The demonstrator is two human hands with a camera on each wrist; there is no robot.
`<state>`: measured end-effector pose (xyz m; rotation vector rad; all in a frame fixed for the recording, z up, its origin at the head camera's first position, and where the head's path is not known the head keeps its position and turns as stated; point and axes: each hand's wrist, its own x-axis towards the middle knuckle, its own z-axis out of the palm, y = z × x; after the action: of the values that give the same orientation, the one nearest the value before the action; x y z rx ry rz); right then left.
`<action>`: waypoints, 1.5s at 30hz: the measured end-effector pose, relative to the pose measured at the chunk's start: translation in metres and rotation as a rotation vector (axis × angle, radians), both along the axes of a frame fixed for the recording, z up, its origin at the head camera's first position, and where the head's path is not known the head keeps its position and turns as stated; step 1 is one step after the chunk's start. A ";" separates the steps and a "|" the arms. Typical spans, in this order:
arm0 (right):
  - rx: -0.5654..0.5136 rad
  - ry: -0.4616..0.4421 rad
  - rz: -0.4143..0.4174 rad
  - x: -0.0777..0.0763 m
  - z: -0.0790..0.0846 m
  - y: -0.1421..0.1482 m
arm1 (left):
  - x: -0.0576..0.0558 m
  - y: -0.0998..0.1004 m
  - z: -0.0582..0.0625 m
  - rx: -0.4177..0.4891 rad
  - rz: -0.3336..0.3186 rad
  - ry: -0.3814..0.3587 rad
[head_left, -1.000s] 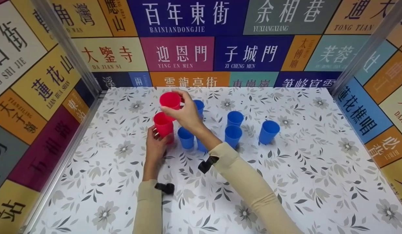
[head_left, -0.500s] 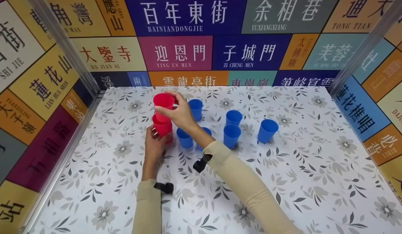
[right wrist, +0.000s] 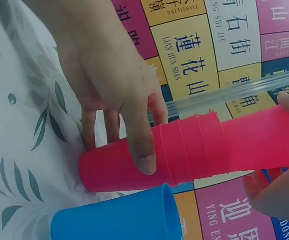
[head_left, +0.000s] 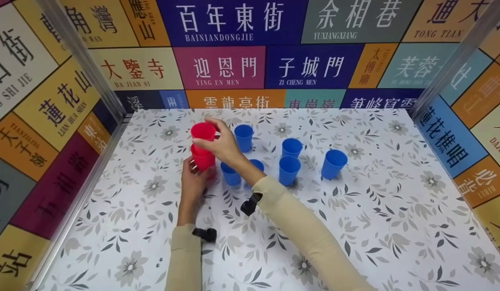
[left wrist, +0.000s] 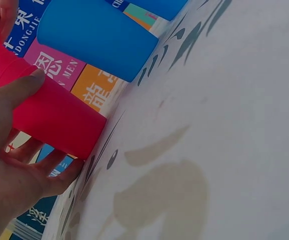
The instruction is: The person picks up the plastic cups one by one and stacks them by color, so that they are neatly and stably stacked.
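A stack of nested red cups (head_left: pixel 202 158) stands on the table at the left, and my left hand (head_left: pixel 192 178) grips it low down. The left wrist view shows the thumb along one side of the red stack (left wrist: pixel 59 112) and the other fingers beneath, close to the tabletop. Above it my right hand (head_left: pixel 223 141) holds another red cup (head_left: pixel 203 131) by thumb and fingers near the rim. In the right wrist view this upper cup (right wrist: pixel 262 140) has its lower end inside the stack's mouth (right wrist: pixel 189 150), in line with it.
Right beside the stack stands a blue cup (head_left: pixel 231 174), with another blue cup (head_left: pixel 256 165) partly behind the right forearm. A blue cup (head_left: pixel 244 138) is farther back. Two blue cups (head_left: pixel 289 169) stand close together mid-table, and one blue cup (head_left: pixel 334 163) stands apart to the right.
My right hand has moved left and then down, bringing its red cup from above the stack's right side into the stack's mouth. The left hand stays on the stack.
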<state>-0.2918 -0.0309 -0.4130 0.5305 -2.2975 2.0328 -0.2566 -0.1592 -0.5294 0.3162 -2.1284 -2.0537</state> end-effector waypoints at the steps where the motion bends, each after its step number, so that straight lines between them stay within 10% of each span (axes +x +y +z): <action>1: 0.007 -0.007 0.001 0.001 0.000 0.001 | 0.000 0.001 0.000 0.008 0.002 -0.006; 25: 0.026 0.178 0.019 0.027 0.027 0.093 | 0.001 -0.001 0.001 -0.004 -0.005 -0.064; 45: 0.004 0.262 -0.240 0.039 0.000 0.192 | 0.001 0.000 0.002 -0.003 -0.001 -0.109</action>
<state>-0.2526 0.1614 -0.4130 0.4638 -2.0999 1.7365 -0.2558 -0.1590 -0.5271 0.4363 -2.1934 -2.0788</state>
